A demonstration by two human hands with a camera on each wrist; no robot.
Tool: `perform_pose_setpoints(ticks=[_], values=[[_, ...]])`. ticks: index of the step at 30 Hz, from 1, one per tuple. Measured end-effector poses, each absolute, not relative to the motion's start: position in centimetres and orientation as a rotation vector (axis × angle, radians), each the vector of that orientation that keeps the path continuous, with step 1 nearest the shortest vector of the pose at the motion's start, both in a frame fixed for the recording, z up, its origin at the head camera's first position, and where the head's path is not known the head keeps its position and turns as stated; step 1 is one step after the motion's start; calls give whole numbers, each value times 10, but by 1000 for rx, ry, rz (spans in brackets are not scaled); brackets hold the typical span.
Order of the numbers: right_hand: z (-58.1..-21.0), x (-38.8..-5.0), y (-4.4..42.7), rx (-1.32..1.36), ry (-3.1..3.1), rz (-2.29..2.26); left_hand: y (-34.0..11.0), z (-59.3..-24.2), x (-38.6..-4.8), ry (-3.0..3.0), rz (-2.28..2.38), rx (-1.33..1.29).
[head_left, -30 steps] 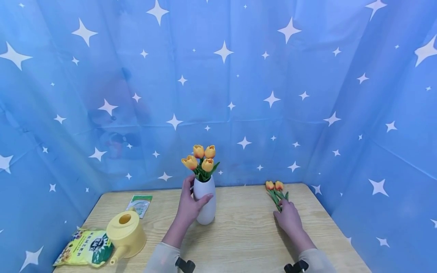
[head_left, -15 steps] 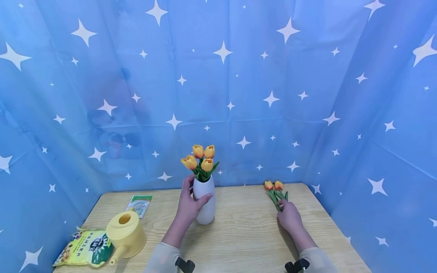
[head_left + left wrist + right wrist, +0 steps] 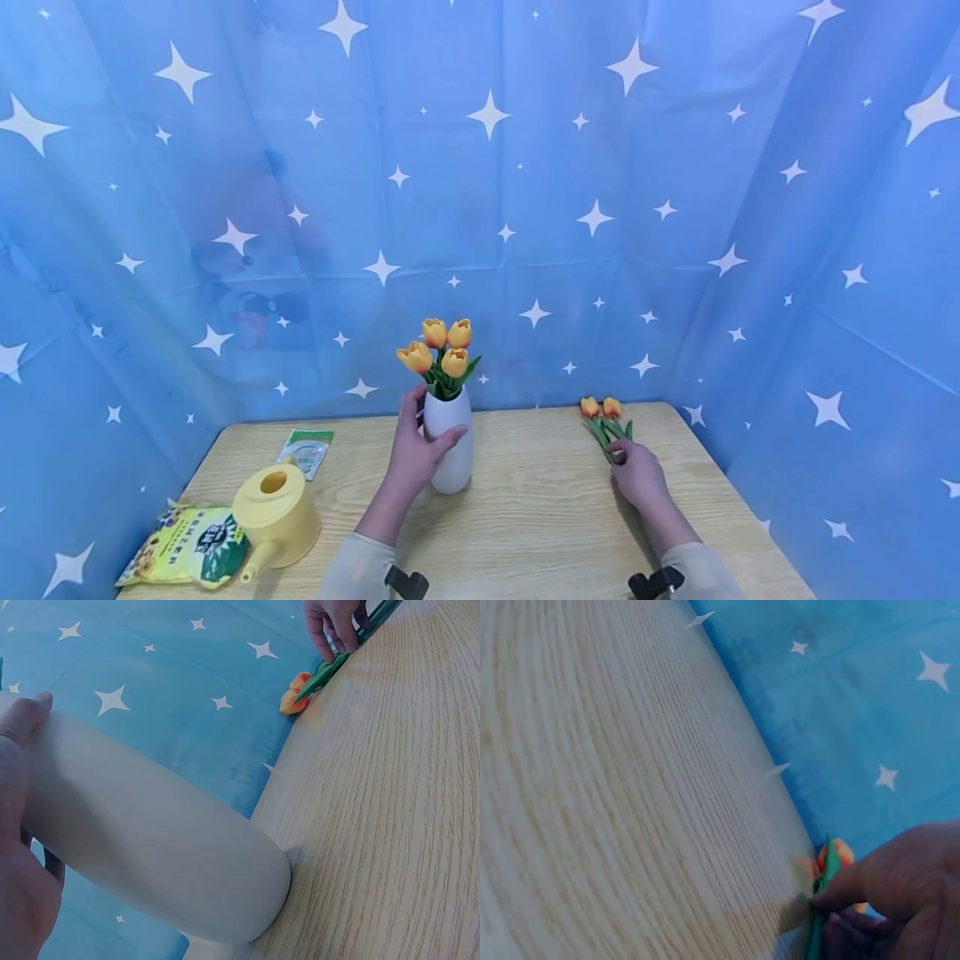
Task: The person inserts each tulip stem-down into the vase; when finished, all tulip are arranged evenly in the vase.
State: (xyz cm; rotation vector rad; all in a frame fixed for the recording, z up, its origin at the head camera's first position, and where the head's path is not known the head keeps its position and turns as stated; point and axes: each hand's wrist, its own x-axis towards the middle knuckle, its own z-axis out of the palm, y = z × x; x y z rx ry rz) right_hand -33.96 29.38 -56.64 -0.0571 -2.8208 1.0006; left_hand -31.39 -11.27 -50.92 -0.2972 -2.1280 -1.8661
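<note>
My left hand (image 3: 417, 450) is wrapped round the upper part of a white vase (image 3: 455, 450) that stands upright on the table. Several yellow-orange tulips (image 3: 453, 362) with green leaves rise from its mouth. In the left wrist view the vase (image 3: 165, 840) fills the lower left, with the left thumb across it. Toward the table's right side, two more orange tulips (image 3: 602, 408) lie flat, heads toward the curtain. My right hand (image 3: 642, 477) pinches at their green stems; in the right wrist view its thumb and fingers meet at a stem (image 3: 817, 930). The palm hides the lower stems.
A yellow watering can (image 3: 279, 517) stands at the table's left, spout toward me. Beside it lies a yellow-green bag (image 3: 187, 543), and a flat seed packet (image 3: 309, 452) is behind it. A starry blue curtain (image 3: 510, 183) borders the wooden table (image 3: 540, 533).
The right hand has slid slightly to the right along the stems, and its spread thumb has drawn in toward the fingers. The left hand and the vase stay where they were.
</note>
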Motion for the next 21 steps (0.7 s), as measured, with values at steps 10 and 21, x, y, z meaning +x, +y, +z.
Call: perform_pose_setpoints(ticks=[10, 21], values=[[-570, -342, 301, -68, -2783, 1176, -112, -509, -314, -2128, -1883, -286], [-573, -339, 303, -86, -2728, 1185, -112, -508, -313, -2131, -1896, -283]])
